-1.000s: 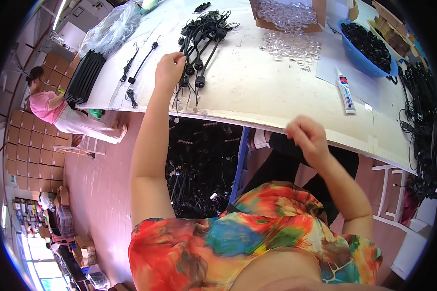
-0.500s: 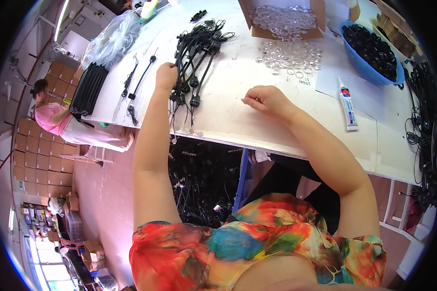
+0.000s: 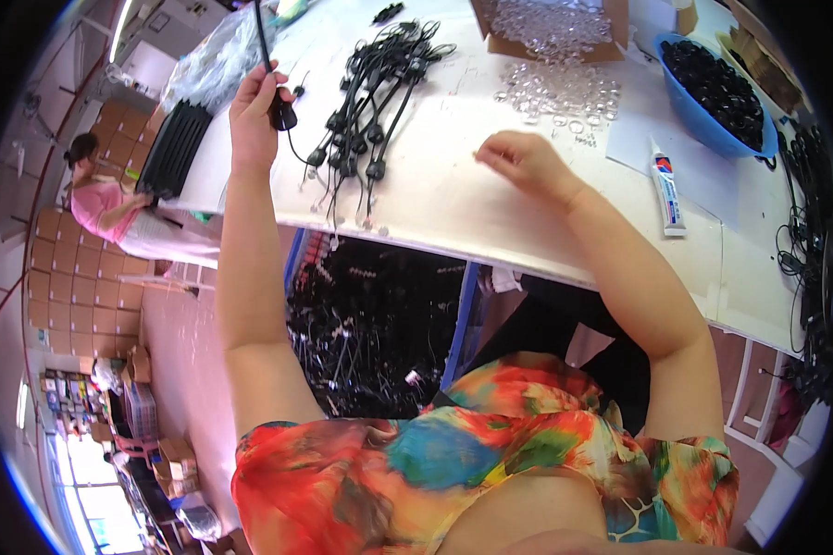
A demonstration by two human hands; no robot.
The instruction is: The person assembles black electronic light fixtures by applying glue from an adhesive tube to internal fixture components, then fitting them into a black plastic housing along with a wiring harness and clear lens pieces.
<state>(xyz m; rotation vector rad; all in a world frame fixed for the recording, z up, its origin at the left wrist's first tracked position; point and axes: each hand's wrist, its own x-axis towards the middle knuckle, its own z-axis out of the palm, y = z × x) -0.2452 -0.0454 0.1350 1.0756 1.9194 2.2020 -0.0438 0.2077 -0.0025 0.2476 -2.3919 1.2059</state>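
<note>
My left hand (image 3: 255,109) is raised over the left part of the table, its fingers closed round a slim black rod (image 3: 262,37) with a bulging lower end and a thin cable. The rod points up and away from me. Right of that hand lies a tangled pile of black cabled rods (image 3: 376,102), their thick ends toward me. My right hand (image 3: 528,165) hovers near the table's middle, thumb and fingertips pinched together; whatever is between them, if anything, is too small to name. Beyond it are loose clear round pieces (image 3: 560,92).
A cardboard box (image 3: 606,48) of clear pieces stands at the back, beside a blue basin (image 3: 687,120) of black parts. A glue tube (image 3: 667,196) lies at right, near black cables (image 3: 810,222). Another person (image 3: 97,199) works at left beside stacked black strips (image 3: 176,148).
My left hand has moved left and up from the pile's edge, lifting a black cabled rod. My right hand stays pinched, shifted only slightly. The other person's arm has moved.
</note>
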